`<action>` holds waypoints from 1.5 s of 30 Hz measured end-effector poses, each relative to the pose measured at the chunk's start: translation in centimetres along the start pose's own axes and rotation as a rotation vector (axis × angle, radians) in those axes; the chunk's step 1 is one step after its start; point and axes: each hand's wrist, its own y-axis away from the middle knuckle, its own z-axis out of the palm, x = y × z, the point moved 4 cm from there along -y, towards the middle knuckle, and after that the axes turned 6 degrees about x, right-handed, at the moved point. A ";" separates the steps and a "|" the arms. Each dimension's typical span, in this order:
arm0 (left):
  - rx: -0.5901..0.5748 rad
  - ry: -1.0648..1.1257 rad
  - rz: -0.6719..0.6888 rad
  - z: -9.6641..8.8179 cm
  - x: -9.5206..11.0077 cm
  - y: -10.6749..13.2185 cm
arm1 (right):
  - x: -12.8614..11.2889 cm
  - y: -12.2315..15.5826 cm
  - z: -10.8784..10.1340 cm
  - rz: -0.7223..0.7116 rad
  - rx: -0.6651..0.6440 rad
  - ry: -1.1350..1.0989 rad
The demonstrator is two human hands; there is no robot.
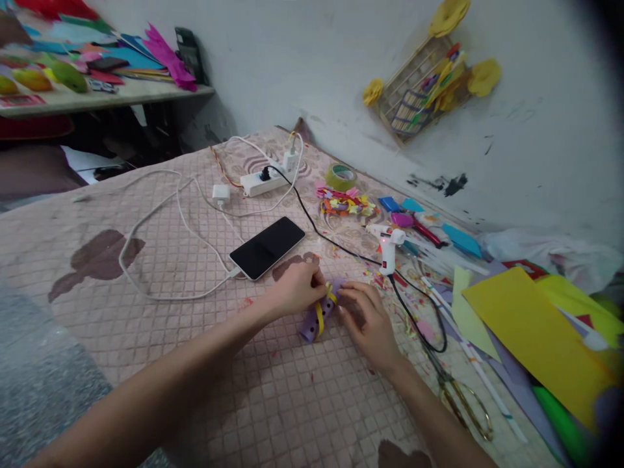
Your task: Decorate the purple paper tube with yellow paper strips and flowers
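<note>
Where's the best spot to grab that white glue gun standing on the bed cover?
Probably the upright white handle of the glue gun, coming from the near side, where the right hand is closest. The handle stands vertically with nothing pressed against it, so fingers can wrap around it. The black cord runs low around its base, so stay above that.

A home craft corner: coloured paper (531, 338), a hot glue gun (387, 250) and scissors (463, 409) lie on a quilted bedcover (273, 403).

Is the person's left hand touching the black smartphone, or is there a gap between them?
Apart. The head view shows the left hand below the black smartphone, with a strip of the pink quilted cover visible between them.
</note>
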 end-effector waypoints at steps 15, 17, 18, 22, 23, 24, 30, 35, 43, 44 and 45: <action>-0.016 -0.015 -0.002 0.4 -0.2 0.0 | -0.1 0.3 0.3 -0.004 -0.010 -0.017; -0.023 -0.028 -0.007 0.5 -0.2 0.1 | -0.1 0.3 0.3 -0.002 -0.017 -0.019; -0.023 -0.031 -0.008 0.5 -0.2 0.1 | -0.2 0.3 0.3 -0.002 -0.020 -0.020; -0.010 -0.035 -0.003 0.5 -0.3 0.1 | -0.2 0.3 0.4 -0.009 -0.020 -0.019; -0.008 -0.038 0.002 0.5 -0.3 0.1 | -0.3 0.3 0.4 -0.013 -0.019 -0.016; -0.007 -0.040 0.007 0.5 -0.3 0.1 | -0.3 0.3 0.4 -0.018 -0.018 -0.014; -0.005 -0.056 0.042 0.6 -0.1 0.2 | -0.4 0.4 0.4 -0.035 -0.026 -0.006; 0.002 -0.097 0.068 0.5 0.4 0.3 | -0.5 0.3 0.4 -0.032 -0.029 -0.003; 0.000 -0.135 0.094 0.4 0.6 0.5 | -0.6 0.2 0.4 -0.031 -0.030 0.001; 0.002 -0.139 0.092 0.3 0.7 0.5 | -0.6 0.2 0.4 -0.031 -0.028 0.001; 0.008 -0.146 0.089 0.1 0.7 0.4 | -0.6 0.2 0.3 -0.029 -0.030 0.001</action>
